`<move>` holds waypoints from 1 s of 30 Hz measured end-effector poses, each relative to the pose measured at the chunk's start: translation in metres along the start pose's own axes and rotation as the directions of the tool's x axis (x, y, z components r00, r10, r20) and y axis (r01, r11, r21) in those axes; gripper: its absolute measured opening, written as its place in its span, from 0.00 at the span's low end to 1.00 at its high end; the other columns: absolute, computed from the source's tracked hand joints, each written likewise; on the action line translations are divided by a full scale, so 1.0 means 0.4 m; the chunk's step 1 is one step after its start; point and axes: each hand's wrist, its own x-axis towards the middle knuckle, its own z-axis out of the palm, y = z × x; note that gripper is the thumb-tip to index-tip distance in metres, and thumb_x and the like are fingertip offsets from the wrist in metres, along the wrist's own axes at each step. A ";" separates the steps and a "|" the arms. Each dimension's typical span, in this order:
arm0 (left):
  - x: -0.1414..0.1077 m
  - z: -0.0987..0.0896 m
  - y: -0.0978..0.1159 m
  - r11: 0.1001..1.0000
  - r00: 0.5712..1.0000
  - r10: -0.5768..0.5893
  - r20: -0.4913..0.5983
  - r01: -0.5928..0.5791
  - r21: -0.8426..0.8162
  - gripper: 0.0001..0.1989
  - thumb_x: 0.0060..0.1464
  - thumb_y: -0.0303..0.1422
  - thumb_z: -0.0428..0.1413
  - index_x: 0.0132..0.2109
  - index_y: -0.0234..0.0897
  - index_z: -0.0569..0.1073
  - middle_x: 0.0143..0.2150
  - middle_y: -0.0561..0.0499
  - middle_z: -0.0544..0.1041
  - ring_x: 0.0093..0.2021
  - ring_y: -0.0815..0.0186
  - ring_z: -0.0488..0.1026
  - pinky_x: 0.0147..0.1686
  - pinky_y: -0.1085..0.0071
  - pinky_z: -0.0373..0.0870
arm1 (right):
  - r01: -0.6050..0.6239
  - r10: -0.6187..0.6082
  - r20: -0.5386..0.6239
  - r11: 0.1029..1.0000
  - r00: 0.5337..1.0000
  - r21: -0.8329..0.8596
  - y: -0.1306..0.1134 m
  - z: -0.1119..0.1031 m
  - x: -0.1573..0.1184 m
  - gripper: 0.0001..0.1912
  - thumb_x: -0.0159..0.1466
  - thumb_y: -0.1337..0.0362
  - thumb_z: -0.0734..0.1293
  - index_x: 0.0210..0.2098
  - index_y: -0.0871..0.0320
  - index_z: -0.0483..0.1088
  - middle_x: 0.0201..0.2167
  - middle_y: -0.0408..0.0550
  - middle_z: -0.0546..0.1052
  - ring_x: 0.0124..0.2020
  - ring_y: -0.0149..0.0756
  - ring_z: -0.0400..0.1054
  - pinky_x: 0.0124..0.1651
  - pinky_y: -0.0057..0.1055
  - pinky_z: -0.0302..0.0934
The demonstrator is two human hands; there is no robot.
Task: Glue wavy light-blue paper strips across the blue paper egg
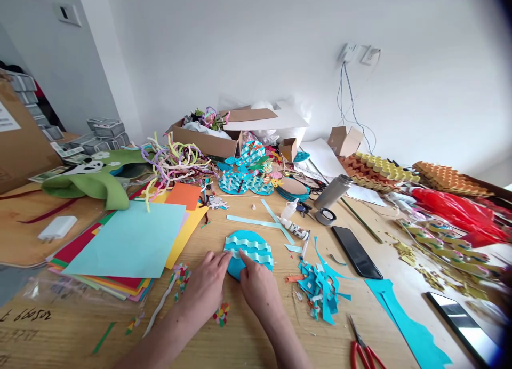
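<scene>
Bare forearms (180, 326) nearest the lens, coming up from the bottom edge; red-handled metal scissors (362, 347) off to the right. Left hand (212, 275): fingers bent, close together, tips at the left edge of a round bright-blue disc (253, 251), probably steadying it; thumb hidden, can't tell if it pinches. Right hand (256, 278): index stretched out, tip at the lower of two wavy pale-blue strips (258, 257) across the disc, other fingers curled; likely pressing the strip down. Can't tell if anything sits inside the curl. Disc lies flat just ahead of both hands, presumably for firm backing.

Small white bottle with printed label (295, 229) lies beyond the disc, seemingly kept handy, near straight pale-blue strips (254, 221). Bright-blue paper scraps (322, 289) heaped to the right, maybe to leave working room; stacked coloured paper sheets (132, 238) at left. Surface: light wood-grain table (228, 353), crowded; black phone (356, 251), tangled pastel fuzzy stems (176, 161) farther back. Room: plain white wall (240, 49), white sockets (354, 51) with dangling cords (349, 91)
</scene>
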 end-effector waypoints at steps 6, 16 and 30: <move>0.001 -0.005 0.005 0.999 1.000 -0.010 0.029 0.009 0.034 0.37 0.45 0.13 0.41 0.63 0.35 0.62 0.60 0.47 0.70 0.56 0.57 0.65 0.56 0.62 0.63 | -0.004 0.003 -0.014 0.997 1.000 -0.078 -0.009 0.006 -0.014 0.27 0.65 0.70 0.55 0.63 0.50 0.62 0.35 0.53 0.82 0.35 0.46 0.77 0.34 0.32 0.63; 0.000 -0.016 0.016 0.996 0.994 -0.053 0.098 0.045 0.077 0.39 0.45 0.12 0.41 0.64 0.38 0.60 0.62 0.47 0.68 0.58 0.58 0.65 0.56 0.62 0.64 | 0.055 -0.047 0.046 0.981 0.998 -0.188 -0.028 0.012 -0.003 0.25 0.64 0.70 0.56 0.60 0.54 0.65 0.32 0.55 0.81 0.33 0.48 0.77 0.30 0.32 0.63; 0.004 -0.002 -0.002 0.997 0.993 -0.070 0.092 0.071 -0.006 0.37 0.48 0.13 0.40 0.65 0.38 0.60 0.59 0.45 0.71 0.57 0.58 0.64 0.55 0.61 0.63 | 0.050 -0.050 0.009 0.994 0.999 -0.100 -0.028 0.020 0.002 0.24 0.63 0.71 0.56 0.55 0.54 0.70 0.32 0.54 0.81 0.33 0.46 0.77 0.32 0.30 0.60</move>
